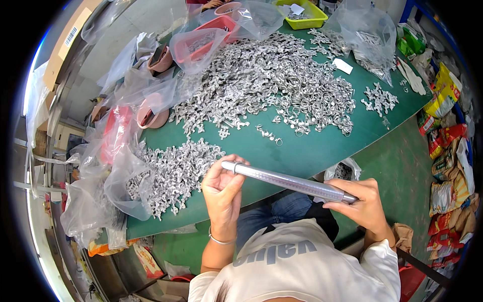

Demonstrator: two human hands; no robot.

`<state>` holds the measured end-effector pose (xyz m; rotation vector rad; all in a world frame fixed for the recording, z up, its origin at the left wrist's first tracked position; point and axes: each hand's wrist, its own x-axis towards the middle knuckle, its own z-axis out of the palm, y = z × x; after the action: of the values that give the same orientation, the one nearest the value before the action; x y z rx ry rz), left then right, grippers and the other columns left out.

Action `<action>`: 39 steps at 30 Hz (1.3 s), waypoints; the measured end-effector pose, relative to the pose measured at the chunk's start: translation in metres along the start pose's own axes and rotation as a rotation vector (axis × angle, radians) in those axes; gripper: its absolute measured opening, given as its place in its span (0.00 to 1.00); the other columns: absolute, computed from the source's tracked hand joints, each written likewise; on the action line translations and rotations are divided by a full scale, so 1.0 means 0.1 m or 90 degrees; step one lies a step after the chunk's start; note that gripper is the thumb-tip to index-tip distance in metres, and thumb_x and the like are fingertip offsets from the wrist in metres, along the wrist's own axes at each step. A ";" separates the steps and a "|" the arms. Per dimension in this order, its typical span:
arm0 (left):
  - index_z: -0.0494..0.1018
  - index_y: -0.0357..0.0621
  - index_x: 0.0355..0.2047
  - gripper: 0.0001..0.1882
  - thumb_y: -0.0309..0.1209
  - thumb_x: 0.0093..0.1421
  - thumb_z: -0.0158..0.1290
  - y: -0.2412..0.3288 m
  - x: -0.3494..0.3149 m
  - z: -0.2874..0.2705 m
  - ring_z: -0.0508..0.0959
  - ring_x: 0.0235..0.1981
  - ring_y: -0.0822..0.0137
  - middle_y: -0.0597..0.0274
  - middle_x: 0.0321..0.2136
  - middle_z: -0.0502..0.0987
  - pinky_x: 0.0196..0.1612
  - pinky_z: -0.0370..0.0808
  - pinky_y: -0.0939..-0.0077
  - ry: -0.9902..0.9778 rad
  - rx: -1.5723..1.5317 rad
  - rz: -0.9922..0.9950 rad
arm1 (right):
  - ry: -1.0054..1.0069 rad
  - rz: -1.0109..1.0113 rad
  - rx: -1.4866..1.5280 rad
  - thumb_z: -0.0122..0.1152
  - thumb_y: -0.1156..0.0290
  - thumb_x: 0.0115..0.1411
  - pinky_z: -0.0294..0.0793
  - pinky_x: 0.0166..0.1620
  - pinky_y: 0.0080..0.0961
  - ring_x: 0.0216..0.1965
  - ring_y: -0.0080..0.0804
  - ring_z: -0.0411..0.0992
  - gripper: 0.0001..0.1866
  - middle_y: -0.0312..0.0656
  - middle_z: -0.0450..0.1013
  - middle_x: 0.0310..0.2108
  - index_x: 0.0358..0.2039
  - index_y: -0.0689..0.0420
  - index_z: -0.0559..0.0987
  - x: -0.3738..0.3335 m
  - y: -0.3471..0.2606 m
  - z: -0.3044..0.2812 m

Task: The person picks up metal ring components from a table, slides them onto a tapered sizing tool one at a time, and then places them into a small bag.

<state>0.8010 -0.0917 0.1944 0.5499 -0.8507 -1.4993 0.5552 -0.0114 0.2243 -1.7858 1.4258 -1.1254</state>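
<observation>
A silver tapered ring mandrel (287,180) with marks along its length is held nearly level above the near edge of the table. My right hand (366,204) is wrapped around its thicker, dark-ended handle. A small metal ring (235,167) sits around the narrow left end. The thumb and fingers of my left hand (221,185) close about that end, pinching at the ring; the exact finger contact is partly hidden. To the left of this hand lies a pile of small grey metal castings (183,168).
A large heap of metal rings and castings (271,75) covers much of the green table (322,146). Pink tubs (152,111) and plastic bags (126,186) crowd the left side. A yellow-green basket (307,21) stands at the far side, with another person's hand (212,4) nearby.
</observation>
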 end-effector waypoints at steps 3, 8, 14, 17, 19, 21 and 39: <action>0.66 0.31 0.43 0.19 0.17 0.50 0.53 0.00 0.00 -0.02 0.72 0.40 0.61 0.51 0.37 0.71 0.47 0.70 0.70 0.005 0.004 -0.008 | -0.010 0.008 -0.006 0.69 0.73 0.39 0.68 0.22 0.21 0.18 0.30 0.71 0.18 0.45 0.73 0.20 0.33 0.62 0.78 0.01 -0.01 -0.01; 0.65 0.30 0.43 0.18 0.25 0.53 0.53 0.02 -0.01 -0.01 0.71 0.41 0.61 0.49 0.40 0.68 0.48 0.69 0.72 -0.004 0.019 -0.015 | -0.007 0.009 0.002 0.69 0.73 0.39 0.67 0.23 0.20 0.18 0.30 0.71 0.18 0.45 0.73 0.20 0.33 0.63 0.78 0.01 0.00 0.01; 0.65 0.31 0.43 0.17 0.24 0.54 0.52 0.03 0.01 -0.01 0.72 0.41 0.61 0.48 0.40 0.69 0.48 0.70 0.71 -0.012 0.002 -0.005 | -0.013 0.027 0.010 0.70 0.73 0.38 0.68 0.23 0.20 0.18 0.31 0.72 0.18 0.46 0.73 0.22 0.33 0.63 0.78 0.00 0.01 0.00; 0.65 0.31 0.43 0.17 0.23 0.53 0.53 0.02 0.01 -0.02 0.72 0.41 0.61 0.48 0.40 0.69 0.48 0.70 0.71 -0.013 -0.003 -0.006 | -0.012 0.025 0.020 0.70 0.74 0.38 0.68 0.23 0.20 0.19 0.31 0.72 0.18 0.47 0.74 0.22 0.33 0.64 0.77 0.00 0.03 0.02; 0.65 0.31 0.43 0.18 0.23 0.53 0.53 0.02 0.01 -0.03 0.72 0.41 0.61 0.48 0.40 0.69 0.48 0.70 0.71 -0.010 -0.002 -0.010 | -0.009 0.022 0.028 0.70 0.74 0.38 0.68 0.23 0.20 0.19 0.31 0.72 0.18 0.47 0.74 0.23 0.33 0.64 0.77 -0.01 0.03 0.02; 0.66 0.31 0.43 0.18 0.18 0.50 0.53 0.02 0.02 -0.02 0.74 0.41 0.59 0.45 0.40 0.71 0.47 0.71 0.70 -0.016 -0.055 -0.008 | -0.011 0.029 0.024 0.70 0.75 0.38 0.69 0.24 0.20 0.19 0.32 0.72 0.18 0.47 0.74 0.23 0.32 0.64 0.77 -0.01 0.03 0.01; 0.63 0.33 0.47 0.21 0.24 0.53 0.53 0.05 0.04 -0.07 0.69 0.45 0.60 0.51 0.42 0.69 0.52 0.66 0.67 0.023 -0.025 0.022 | -0.162 0.139 0.165 0.63 0.77 0.46 0.59 0.16 0.17 0.13 0.18 0.62 0.14 0.40 0.67 0.14 0.35 0.67 0.75 -0.02 0.16 -0.04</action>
<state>0.8089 -0.0972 0.1947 0.5308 -0.7973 -1.4676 0.5442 -0.0133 0.2125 -1.4914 1.2276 -0.8897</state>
